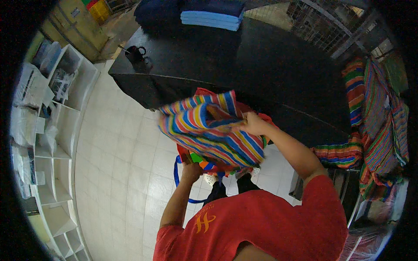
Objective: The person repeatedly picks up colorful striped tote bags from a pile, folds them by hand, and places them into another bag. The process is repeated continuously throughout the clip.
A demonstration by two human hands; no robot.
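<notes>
A cloth with bright stripes in red, yellow, blue, green and white hangs folded and bunched in front of my body. Its right side is gripped by my right hand, fingers closed. Lower and to the left, my left hand closes on the edge of a multicoloured bag with red, green and orange patches. A blue strap loops down beside that hand. The striped cloth covers most of the bag, so how far it goes inside cannot be made out.
A black-covered table stands ahead, with a dark mug and folded light-blue cloths on it. White shelving with wrapped packages lines the left. More striped textiles hang and pile at right. Pale tiles cover the floor.
</notes>
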